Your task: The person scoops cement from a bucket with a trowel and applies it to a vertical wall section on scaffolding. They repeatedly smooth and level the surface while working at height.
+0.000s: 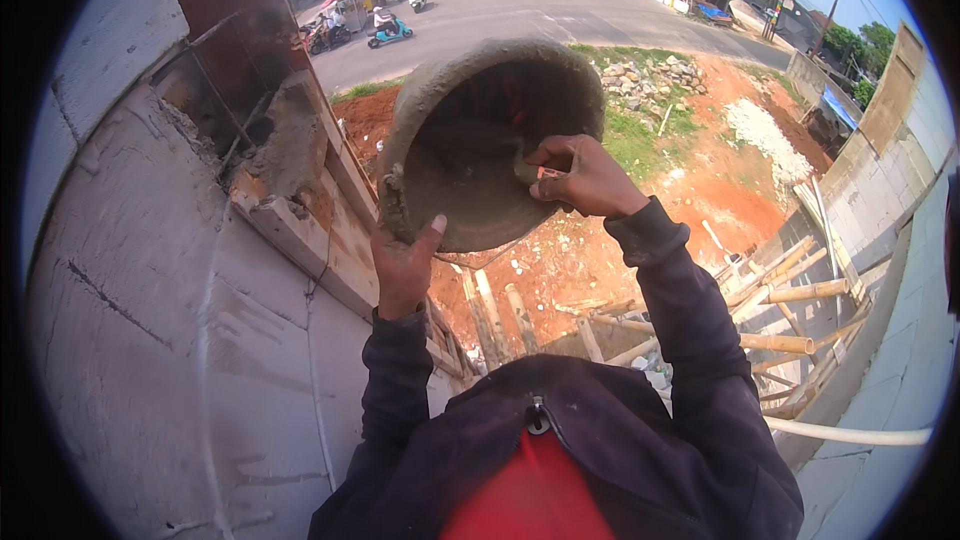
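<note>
A round bucket [392,120], crusted with grey mortar, is tilted so that its mouth faces me. Gripping its lower left rim is my left hand [402,270], the thumb laid over the edge and the other fingers hidden behind. My right hand [590,180] reaches into the mouth from the right, closed round the handle of a trowel [522,166]. A bent, mortar-covered neck shows by the fingers, and the blade blends into the dark inside. Wet grey mortar [470,175] coats the bucket's inner wall.
On the left, a grey block wall [150,270] meets a column recess with rebar [240,130] and wooden formwork boards [300,240]. Bamboo poles [780,340] form scaffolding below right. Far beneath lie reddish soil [700,200], rubble [650,82] and a road [500,10] with scooters.
</note>
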`<move>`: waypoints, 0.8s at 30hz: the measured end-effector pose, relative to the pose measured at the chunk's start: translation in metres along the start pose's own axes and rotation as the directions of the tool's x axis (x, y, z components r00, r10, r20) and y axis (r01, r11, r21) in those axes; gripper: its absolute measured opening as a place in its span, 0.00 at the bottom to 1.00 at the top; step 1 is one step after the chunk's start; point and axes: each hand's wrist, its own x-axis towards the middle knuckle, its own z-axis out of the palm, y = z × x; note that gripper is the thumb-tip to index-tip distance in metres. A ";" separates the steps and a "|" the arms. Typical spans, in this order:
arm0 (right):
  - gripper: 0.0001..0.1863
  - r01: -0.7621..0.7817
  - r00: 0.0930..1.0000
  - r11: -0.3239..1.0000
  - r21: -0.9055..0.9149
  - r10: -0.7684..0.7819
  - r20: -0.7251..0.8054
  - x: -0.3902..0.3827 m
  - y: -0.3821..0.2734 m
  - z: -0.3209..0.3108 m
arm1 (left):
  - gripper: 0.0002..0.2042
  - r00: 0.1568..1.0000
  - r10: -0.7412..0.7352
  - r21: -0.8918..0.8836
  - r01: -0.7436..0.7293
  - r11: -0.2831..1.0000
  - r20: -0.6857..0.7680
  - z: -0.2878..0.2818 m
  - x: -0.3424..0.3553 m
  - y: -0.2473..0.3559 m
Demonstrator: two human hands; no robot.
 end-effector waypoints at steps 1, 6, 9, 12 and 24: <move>0.20 0.121 0.992 0.992 -0.018 -0.122 -0.030 -0.002 -0.009 0.001 | 0.18 0.999 0.028 -0.019 -0.029 0.999 -0.017 0.003 0.004 0.001; 0.20 0.330 0.852 0.867 -0.372 -0.444 -0.278 -0.021 -0.058 -0.011 | 0.26 0.980 0.181 0.046 -0.178 0.983 -0.079 0.024 0.016 0.001; 0.14 0.142 0.836 0.777 -0.613 -0.426 -0.347 -0.026 -0.069 -0.016 | 0.34 0.950 0.298 0.100 -0.289 0.952 -0.095 0.038 0.017 0.003; 0.10 0.040 0.888 0.706 -0.707 -0.349 -0.298 -0.010 -0.044 -0.007 | 0.40 0.922 0.385 0.105 -0.380 0.919 -0.034 0.050 0.016 0.001; 0.14 -0.653 0.757 0.533 0.538 0.474 0.450 0.004 0.131 0.089 | 0.20 0.970 -0.242 -0.085 0.239 0.967 -0.033 0.000 -0.039 -0.121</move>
